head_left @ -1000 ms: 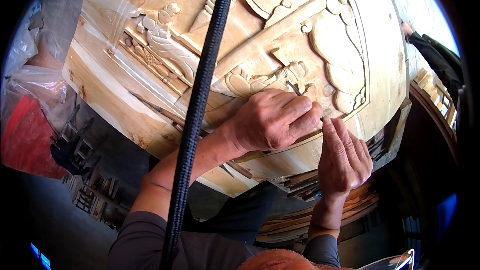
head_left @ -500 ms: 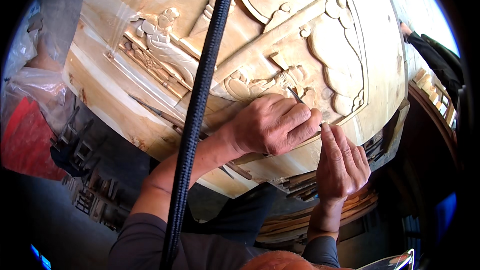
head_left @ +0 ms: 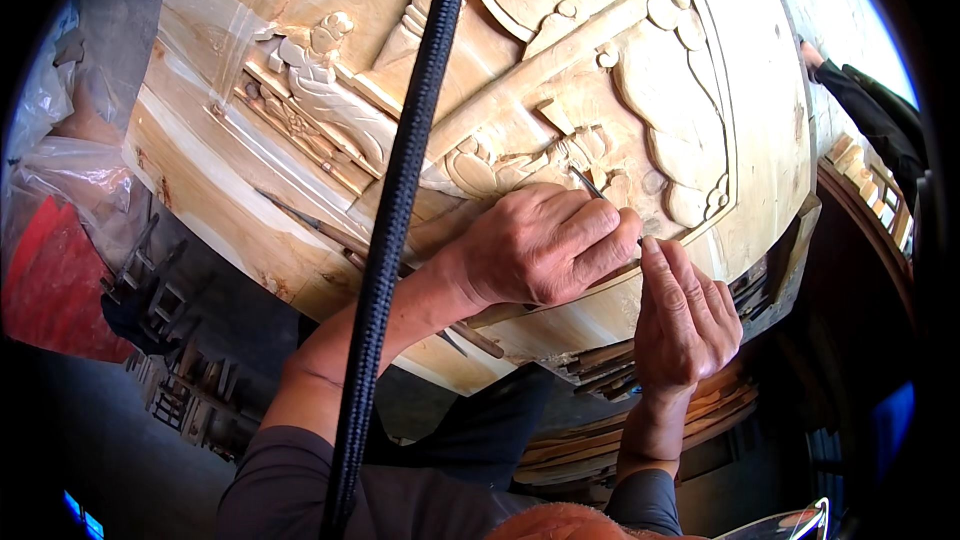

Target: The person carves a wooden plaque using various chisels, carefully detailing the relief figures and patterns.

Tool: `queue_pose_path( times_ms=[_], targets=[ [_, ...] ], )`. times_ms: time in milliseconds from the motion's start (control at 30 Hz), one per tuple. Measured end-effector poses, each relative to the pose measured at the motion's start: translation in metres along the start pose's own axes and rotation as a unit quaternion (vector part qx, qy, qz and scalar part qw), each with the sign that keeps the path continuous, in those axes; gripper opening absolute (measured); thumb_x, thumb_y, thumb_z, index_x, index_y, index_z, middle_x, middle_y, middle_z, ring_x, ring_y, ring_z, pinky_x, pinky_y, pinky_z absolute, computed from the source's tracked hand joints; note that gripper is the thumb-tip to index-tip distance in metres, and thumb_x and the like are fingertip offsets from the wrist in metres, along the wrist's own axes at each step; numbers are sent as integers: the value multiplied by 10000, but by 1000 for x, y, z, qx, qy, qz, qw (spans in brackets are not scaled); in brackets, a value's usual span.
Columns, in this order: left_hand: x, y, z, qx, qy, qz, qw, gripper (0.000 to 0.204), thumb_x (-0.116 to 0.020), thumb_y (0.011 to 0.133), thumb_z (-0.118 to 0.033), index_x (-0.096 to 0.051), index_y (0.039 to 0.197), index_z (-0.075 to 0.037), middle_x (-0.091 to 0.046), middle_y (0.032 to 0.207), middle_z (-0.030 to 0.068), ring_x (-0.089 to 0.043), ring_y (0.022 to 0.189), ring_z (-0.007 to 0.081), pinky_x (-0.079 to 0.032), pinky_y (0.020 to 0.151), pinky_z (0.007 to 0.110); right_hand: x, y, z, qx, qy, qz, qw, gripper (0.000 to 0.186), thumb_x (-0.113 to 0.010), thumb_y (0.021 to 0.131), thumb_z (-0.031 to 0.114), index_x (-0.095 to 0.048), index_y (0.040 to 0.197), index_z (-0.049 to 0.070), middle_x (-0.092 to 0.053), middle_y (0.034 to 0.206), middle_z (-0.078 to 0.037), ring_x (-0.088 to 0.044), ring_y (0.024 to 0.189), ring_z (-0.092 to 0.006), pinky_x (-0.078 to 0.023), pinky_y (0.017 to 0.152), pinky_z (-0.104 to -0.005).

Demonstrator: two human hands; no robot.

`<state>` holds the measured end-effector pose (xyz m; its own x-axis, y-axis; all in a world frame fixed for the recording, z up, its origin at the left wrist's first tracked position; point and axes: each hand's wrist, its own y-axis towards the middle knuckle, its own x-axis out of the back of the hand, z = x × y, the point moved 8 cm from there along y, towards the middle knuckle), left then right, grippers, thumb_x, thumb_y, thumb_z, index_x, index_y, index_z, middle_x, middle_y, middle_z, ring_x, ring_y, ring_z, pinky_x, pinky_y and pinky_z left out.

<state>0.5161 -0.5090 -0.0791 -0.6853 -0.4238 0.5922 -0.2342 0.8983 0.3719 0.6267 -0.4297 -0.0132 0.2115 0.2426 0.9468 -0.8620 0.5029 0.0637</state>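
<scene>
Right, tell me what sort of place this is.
Most likely a woodcarving workshop. A large pale wooden panel carved in relief fills the view, the left hand works a thin carving tool on it beside the right hand, and more tools lie on the panel's lower edge.

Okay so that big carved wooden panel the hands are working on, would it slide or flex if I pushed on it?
The carved wooden panel looks thick at its cut edge, so it is probably stiff and heavy and unlikely to flex. The left hand rests on it with a thin carving tool, suggesting it stays put under pressure. The raised relief may chip if knocked.
</scene>
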Motion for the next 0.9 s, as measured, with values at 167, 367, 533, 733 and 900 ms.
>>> queue_pose_path(
  times_ms=[167,367,533,733,900],
  targets=[
    [2,1,1,6,-22,-14,1000,263,-780,920,-57,-746,1178,-22,-564,842,29,-645,653,179,-560,574,322,3,3,3,-4,-2,10,1000,301,-864,841,-36,-870,1129,52,-835,995,-111,-817,873,-220,-579,708,-304],
    [6,4,3,16,-51,-20,998,258,-774,902,-45,-741,1155,-6,-561,819,39,-642,639,188,-548,555,335,9,11,11,-18,-14,38,999,323,-839,841,-53,-867,1145,56,-834,1018,-111,-816,882,-224,-580,703,-312],
    [10,4,5,20,-70,-38,997,289,-773,878,-41,-739,1161,2,-570,814,48,-635,623,205,-541,542,345,14,18,19,-18,-32,54,998,327,-813,851,-70,-863,1152,49,-833,1038,-116,-813,887,-223,-576,696,-316],
    [11,4,6,20,-79,-51,995,316,-772,859,-32,-740,1171,5,-571,809,52,-631,615,209,-532,526,352,12,20,20,-13,-28,58,998,331,-798,851,-77,-858,1155,40,-831,1039,-118,-810,882,-224,-574,697,-317],
    [11,3,7,19,-67,-35,997,307,-765,879,-40,-740,1181,7,-567,811,49,-620,610,202,-529,524,340,11,21,19,-9,-27,58,998,325,-793,848,-73,-857,1147,37,-830,1028,-115,-809,879,-221,-574,696,-315]
  ],
)
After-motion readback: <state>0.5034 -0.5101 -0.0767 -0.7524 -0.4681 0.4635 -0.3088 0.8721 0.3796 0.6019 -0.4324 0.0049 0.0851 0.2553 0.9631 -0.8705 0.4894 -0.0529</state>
